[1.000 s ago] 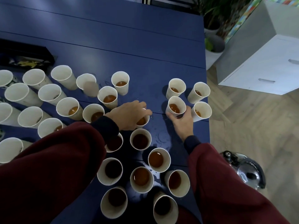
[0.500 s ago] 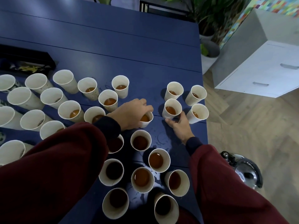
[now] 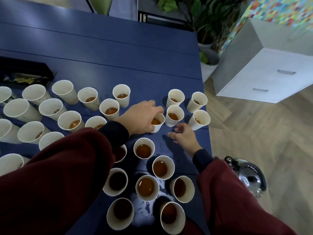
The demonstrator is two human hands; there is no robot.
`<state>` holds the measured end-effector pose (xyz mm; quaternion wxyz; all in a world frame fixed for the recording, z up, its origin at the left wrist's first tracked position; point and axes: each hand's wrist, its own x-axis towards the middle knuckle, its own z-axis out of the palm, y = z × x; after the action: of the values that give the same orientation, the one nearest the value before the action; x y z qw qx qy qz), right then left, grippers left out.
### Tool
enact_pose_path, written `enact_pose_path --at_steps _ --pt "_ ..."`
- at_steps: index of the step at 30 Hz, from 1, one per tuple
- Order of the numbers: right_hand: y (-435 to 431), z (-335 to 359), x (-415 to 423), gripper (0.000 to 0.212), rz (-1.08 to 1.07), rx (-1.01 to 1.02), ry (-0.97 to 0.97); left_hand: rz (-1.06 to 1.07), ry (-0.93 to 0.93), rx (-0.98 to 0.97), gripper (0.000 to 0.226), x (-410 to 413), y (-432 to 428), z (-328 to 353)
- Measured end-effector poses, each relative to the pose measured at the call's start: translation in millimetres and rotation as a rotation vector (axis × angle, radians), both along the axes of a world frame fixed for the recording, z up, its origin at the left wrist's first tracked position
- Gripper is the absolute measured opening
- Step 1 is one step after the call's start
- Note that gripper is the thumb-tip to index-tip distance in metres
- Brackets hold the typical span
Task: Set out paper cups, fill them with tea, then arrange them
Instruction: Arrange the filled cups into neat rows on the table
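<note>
Left hand: our left hand [image 3: 142, 119] wraps the wall of a tea cup [image 3: 159, 123] from above; a firm grasp near the rim, we judge, to keep the tea level
Tea cup: upright toward the right of the blue table [image 3: 135, 65], just beside the block of four cups [image 3: 197, 101]; resting or just lifted, we cannot tell; likely joining that block
Right hand: our right hand [image 3: 185, 139] hovers loose-fingered, grasping nothing, near the block; free to steady a neighbour
Waiting: more filled cups [image 3: 146, 186] stand nearer us; the kettle [image 3: 249, 177] sits on the floor
</note>
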<state>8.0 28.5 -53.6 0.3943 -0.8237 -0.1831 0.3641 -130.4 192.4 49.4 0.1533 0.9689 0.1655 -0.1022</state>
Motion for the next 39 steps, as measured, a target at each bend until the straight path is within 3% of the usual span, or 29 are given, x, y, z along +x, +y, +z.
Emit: enact_pose_path --at_steps 5,10,15,17,21,25,31,39 --pt "-19.8 33.0 -32.2 0.073 0.272 0.217 -0.117 -0.024 -0.136 -0.030 0.054 8.7 -27.4 16.9" --pt "-42.5 45.9 -50.5 0.057 0.119 0.354 -0.358 -0.051 -0.246 -0.165 0.047 11.9 -60.6 30.9" --pt "-70.8 43.3 -44.3 0.055 0.008 0.383 -0.455 -0.030 -0.314 -0.324 0.072 9.9 -83.2 31.7" --pt "-80.5 38.8 -34.7 0.049 -0.057 0.368 -0.459 -0.010 -0.340 -0.336 0.071 8.3 -90.5 30.3" --pt "-95.5 18.7 -1.0 0.048 -0.133 0.255 -0.401 -0.073 -0.098 -0.175 0.066 6.1 -98.6 8.3" --pt "-103.1 -2.7 29.6 0.061 -0.160 0.152 -0.377 -0.058 0.158 -0.164 0.055 -4.4 -106.0 -18.3" --pt "-108.9 -23.3 47.0 0.049 -0.071 0.108 -0.345 -0.011 0.207 -0.086 0.029 -26.7 -125.4 -39.4" --pt "-105.3 -41.9 47.3 0.058 -0.015 0.094 -0.298 0.056 0.145 -0.187 0.056 -41.5 -136.1 -45.4"
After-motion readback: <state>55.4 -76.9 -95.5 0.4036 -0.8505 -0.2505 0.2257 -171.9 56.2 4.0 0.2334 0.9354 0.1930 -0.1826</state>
